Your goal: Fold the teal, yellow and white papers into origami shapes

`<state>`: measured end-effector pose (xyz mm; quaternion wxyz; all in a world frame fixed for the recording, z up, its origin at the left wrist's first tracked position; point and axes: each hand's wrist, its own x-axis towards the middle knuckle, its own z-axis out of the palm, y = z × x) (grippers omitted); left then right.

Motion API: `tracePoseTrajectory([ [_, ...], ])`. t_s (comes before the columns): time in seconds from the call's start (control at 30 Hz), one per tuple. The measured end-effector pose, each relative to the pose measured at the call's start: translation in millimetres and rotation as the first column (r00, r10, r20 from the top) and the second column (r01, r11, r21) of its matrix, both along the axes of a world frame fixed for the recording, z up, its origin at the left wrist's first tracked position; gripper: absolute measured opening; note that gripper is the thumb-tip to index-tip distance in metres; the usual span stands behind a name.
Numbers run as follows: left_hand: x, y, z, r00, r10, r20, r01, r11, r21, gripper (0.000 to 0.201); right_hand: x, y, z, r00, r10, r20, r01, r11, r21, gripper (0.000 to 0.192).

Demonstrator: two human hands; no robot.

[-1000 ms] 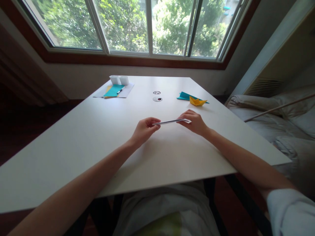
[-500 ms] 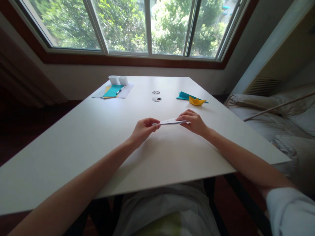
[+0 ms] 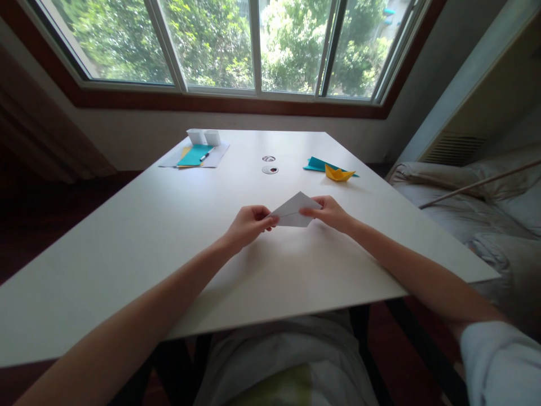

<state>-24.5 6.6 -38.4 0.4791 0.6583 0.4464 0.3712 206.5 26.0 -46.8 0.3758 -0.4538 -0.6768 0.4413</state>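
Note:
Between my hands is a folded sheet of white paper (image 3: pixel 293 210), its broad face turned toward me, with a point at the top and a crease line across it. My left hand (image 3: pixel 250 224) pinches its left corner between thumb and fingers. At the right end, my right hand (image 3: pixel 327 213) grips the paper, thumb on the near face and fingers behind. The paper is held up just over the white table (image 3: pixel 287 270).
At the far right lie a yellow paper boat (image 3: pixel 338 173) and a teal folded paper (image 3: pixel 316 164). Far left are teal sheets (image 3: pixel 193 156), a pen (image 3: pixel 207 154) and two white paper boxes (image 3: pixel 212 137). Round fittings (image 3: pixel 269 169) sit mid-table. A window (image 3: pixel 287 51) is behind.
The folded white paper was seen nearly edge-on; now its broad face is tilted toward me. My right hand has shifted slightly lower, its thumb now lying on the near face.

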Motion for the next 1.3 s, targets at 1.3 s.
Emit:
tracePoseTrajectory([
  [1.3,7,-5,-3.3,0.992,0.067,0.103,-0.060,0.996,-0.068,0.031,-15,-16,4.2,0.995,-0.082,0.048,0.069,0.970,0.234,0.037],
])
